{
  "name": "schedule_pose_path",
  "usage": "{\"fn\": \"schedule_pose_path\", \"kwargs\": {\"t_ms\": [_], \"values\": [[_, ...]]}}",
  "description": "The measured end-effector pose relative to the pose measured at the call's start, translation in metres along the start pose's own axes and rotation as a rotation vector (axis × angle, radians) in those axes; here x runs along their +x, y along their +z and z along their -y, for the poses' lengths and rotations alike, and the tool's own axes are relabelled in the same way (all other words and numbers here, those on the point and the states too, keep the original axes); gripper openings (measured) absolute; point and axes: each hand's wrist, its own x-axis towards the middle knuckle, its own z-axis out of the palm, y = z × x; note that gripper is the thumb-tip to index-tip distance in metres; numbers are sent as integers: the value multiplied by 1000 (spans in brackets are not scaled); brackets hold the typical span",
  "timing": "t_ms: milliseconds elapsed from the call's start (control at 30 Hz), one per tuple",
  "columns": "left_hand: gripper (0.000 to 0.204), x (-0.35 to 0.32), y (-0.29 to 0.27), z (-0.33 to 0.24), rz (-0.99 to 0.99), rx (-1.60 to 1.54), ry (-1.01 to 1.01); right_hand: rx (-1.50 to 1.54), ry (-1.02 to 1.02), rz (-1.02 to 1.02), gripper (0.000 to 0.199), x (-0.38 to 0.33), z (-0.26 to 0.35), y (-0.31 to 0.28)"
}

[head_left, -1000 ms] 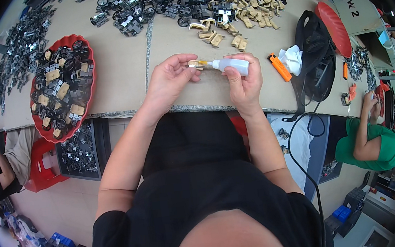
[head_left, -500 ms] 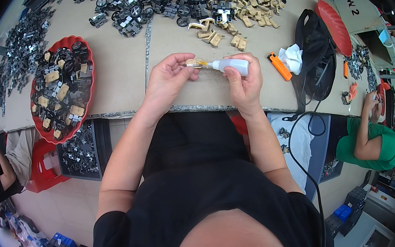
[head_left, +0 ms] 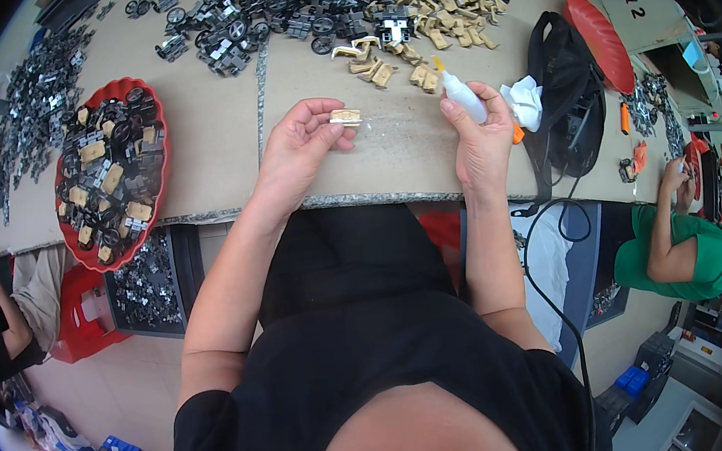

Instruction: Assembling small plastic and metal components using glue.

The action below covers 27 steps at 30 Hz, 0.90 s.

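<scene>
Cardboard-covered table point(head_left: 189, 147): left hand point(head_left: 302, 147) pinches a small tan part point(head_left: 345, 117), right hand point(head_left: 480, 134) wraps around a white glue bottle point(head_left: 460, 92), tip up.

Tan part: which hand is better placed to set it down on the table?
Left. The left hand already pinches the tan part just above the table; the right hand is occupied with the glue bottle.

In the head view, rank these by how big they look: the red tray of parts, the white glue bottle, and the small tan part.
1. red tray
2. white glue bottle, in the right hand
3. small tan part, in the left hand
</scene>
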Motion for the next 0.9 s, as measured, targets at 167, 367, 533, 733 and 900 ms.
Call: {"fn": "schedule_pose_path", "kwargs": {"t_ms": [167, 367, 533, 733, 900], "values": [[19, 1, 5, 1, 37, 45, 9, -152, -40, -52, 39, 5, -6, -16], [19, 1, 16, -1, 88, 106, 60, -335, -119, -91, 37, 1, -10, -18], [19, -3, 25, -10, 136, 80, 103, -423, -351, -67, 24, -26, 2, -1], [20, 5, 28, -13, 198, 81, 97, 422, 456, 493, 37, -37, -1, 19], [20, 14, 24, -14, 252, 103, 121, 577, 548, 495, 38, -32, -6, 19]]}}
